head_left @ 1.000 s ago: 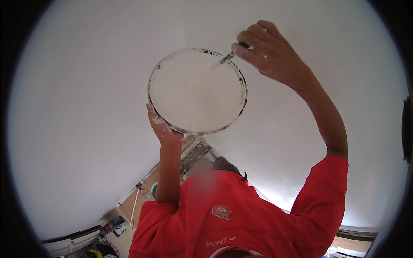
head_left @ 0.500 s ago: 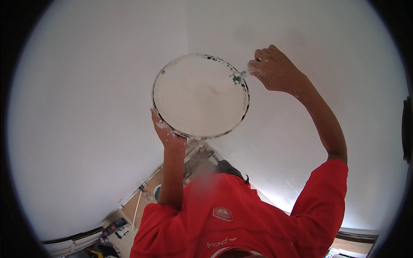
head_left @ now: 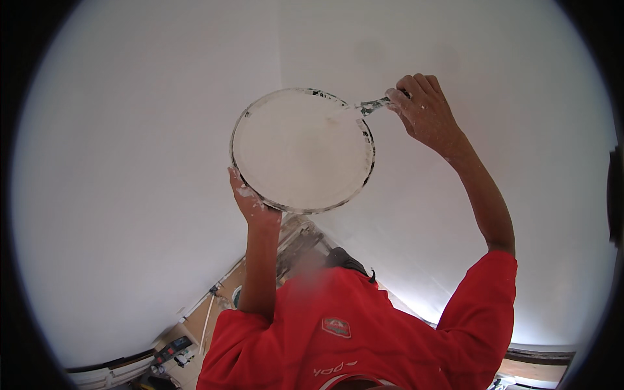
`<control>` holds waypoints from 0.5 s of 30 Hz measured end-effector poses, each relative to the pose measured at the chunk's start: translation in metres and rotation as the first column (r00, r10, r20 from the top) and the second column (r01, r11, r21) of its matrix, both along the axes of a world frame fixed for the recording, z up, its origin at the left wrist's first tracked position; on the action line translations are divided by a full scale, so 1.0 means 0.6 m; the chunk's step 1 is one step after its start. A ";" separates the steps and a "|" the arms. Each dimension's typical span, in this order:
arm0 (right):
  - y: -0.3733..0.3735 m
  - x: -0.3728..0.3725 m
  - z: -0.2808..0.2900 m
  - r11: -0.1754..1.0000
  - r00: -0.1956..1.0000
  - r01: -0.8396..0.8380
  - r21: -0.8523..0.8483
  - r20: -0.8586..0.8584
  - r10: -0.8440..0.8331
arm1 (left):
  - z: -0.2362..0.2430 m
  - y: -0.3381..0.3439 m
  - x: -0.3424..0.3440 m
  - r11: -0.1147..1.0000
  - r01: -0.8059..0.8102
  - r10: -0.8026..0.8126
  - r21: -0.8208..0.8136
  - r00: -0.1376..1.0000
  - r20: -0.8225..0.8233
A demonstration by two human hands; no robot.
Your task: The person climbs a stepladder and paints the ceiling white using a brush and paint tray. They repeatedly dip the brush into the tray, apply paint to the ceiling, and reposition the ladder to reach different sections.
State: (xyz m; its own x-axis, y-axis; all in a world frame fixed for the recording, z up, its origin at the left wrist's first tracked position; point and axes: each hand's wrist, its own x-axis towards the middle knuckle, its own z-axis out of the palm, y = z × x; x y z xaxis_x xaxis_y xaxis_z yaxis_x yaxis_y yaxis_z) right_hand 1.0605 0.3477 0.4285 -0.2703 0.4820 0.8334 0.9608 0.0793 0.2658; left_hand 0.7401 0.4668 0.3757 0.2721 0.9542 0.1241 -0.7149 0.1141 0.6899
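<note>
A round, pale disc-like thing (head_left: 302,153) with a dark, patchy rim is in front of me near the wall corner. Whether it is a flat disc or a filled container, I cannot tell. My left hand (head_left: 253,201), smeared with white, is closed against its lower left edge; the fingertips are partly hidden behind it. In my right hand (head_left: 426,110) is the handle of a small hand tool (head_left: 375,105), dark green and caked with white. Its far end meets the disc's upper right rim, and its exact kind does not show.
White walls (head_left: 143,162) meet at a corner behind the disc. Below, a strip of dirty floor (head_left: 302,237) runs beside my body. At the lower left lie a red and black device (head_left: 173,349) and other small items. A dark object (head_left: 614,195) sits at the right edge.
My right hand has moved slightly right and turned, drawing the tool outward to the disc's rim. More of the tool's handle shows. The left hand and disc have hardly shifted.
</note>
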 end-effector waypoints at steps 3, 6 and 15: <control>-0.002 -0.071 0.015 0.993 0.971 -0.075 0.091 0.233 0.052 | -0.014 0.014 -0.038 0.999 0.020 -0.021 0.036 0.999 0.028; -0.017 -0.150 0.026 0.999 0.887 -0.025 0.022 0.462 0.012 | -0.020 0.018 -0.075 0.998 0.042 -0.046 0.054 0.997 0.059; -0.071 -0.100 -0.026 0.929 0.944 0.005 -0.369 -0.303 -0.126 | -0.002 -0.024 -0.091 0.998 0.055 -0.054 -0.022 0.998 0.044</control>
